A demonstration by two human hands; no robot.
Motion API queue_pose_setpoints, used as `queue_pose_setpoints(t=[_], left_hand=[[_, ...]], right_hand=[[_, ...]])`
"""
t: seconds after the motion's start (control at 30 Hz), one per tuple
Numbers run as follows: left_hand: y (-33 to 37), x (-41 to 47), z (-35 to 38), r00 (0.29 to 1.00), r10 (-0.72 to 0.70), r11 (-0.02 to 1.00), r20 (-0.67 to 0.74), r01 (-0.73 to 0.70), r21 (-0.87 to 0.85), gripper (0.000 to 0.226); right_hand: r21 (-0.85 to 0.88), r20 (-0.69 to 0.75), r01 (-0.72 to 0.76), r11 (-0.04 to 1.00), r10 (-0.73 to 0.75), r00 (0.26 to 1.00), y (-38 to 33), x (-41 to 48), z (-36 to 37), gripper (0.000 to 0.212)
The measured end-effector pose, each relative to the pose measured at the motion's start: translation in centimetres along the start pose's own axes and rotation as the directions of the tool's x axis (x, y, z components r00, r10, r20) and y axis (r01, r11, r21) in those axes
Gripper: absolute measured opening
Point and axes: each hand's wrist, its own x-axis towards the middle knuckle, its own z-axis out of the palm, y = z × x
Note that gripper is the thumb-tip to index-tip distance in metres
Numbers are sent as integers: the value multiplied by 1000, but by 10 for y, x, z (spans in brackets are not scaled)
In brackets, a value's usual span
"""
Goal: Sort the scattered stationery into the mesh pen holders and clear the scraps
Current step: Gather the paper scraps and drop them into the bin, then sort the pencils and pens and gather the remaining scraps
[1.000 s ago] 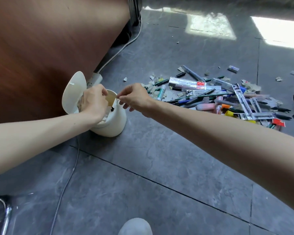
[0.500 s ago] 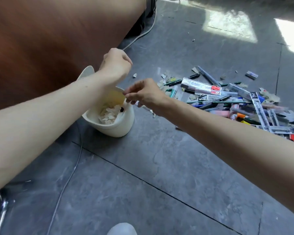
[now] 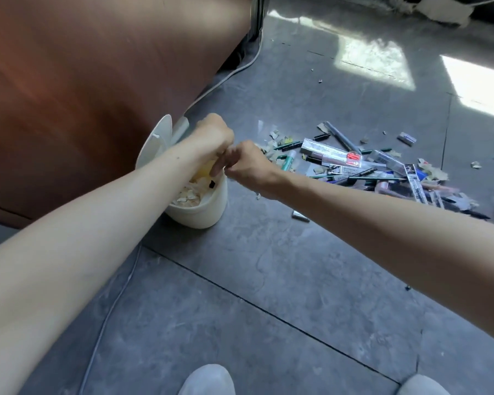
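A white bin (image 3: 203, 213) with its lid (image 3: 154, 143) flipped up stands on the grey floor beside a brown cabinet; paper scraps (image 3: 191, 193) lie inside it. My left hand (image 3: 214, 137) hangs over the bin mouth with fingers curled downward. My right hand (image 3: 247, 164) is right beside it, fingers curled and touching the left hand's fingers. Nothing shows in either hand. A pile of pens, markers, rulers and scraps (image 3: 354, 166) is scattered on the floor to the right. No mesh pen holder is in view.
The brown cabinet (image 3: 69, 81) fills the upper left. A grey cable (image 3: 111, 309) runs along the floor past the bin. A small pale piece (image 3: 300, 216) lies right of the bin. My shoes (image 3: 206, 380) sit at the bottom edge.
My left hand dropped from above the bin rim back to its mouth. My right hand closed in and its fingers curled against the left hand's fingers.
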Motion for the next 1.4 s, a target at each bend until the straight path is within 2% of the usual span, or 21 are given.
queue_pose_setpoints(t=[0.1,0.13,0.2,0.27,0.37,0.43,0.5,0.57,0.67,0.77,0.9,0.93,1.1,1.2,1.3,1.4], left_hand=[[-5,7,1,997,52,996,-50,-55,-63,12],[-5,6,1,996,54,995,-73,-60,-83,12],[-4,2,2,992,83,989,-98,-94,-114,21],[1,-3,6,985,140,987,-97,-147,-69,25],[13,-10,14,965,257,966,-44,-256,26,23],[30,-13,22,944,328,935,26,-329,130,23],[48,-17,33,902,393,869,178,-427,249,23],[68,-21,54,840,391,787,377,-517,336,23],[101,-22,94,739,265,633,619,-618,467,12],[133,-24,123,699,205,519,685,-671,530,8],[155,-18,152,680,170,443,713,-699,561,6],[157,-14,158,686,170,430,707,-697,574,7],[156,3,178,738,263,490,622,-657,572,27],[144,10,192,724,306,483,617,-677,555,33],[133,13,204,717,367,428,592,-695,578,47],[129,14,210,692,430,413,580,-722,556,42]], right_hand=[[100,22,-25,995,23,999,-5,-1,-3,20],[89,23,-22,996,20,1000,-5,-1,-3,22],[18,26,-8,1000,7,1000,-3,1,-4,38],[-16,10,-7,1000,7,1000,3,-1,-10,41],[56,-57,-11,998,14,998,20,-5,-33,27],[-25,-56,-24,999,23,998,38,-7,-60,26],[-260,21,-39,965,46,999,58,-8,-91,27],[-501,64,-88,861,138,988,84,-8,-127,38],[-637,48,-218,740,320,946,126,-20,-175,60],[-677,22,-261,688,374,927,159,-38,-207,76],[-732,55,-273,624,454,889,194,-52,-222,117],[-740,51,-265,618,445,894,203,-52,-222,122],[-782,-34,-155,603,207,978,226,-46,-217,107],[-779,2,-113,617,182,983,230,-45,-220,95],[-709,5,-164,686,238,971,233,-46,-221,90],[-695,19,-171,699,255,967,234,-49,-219,68]])
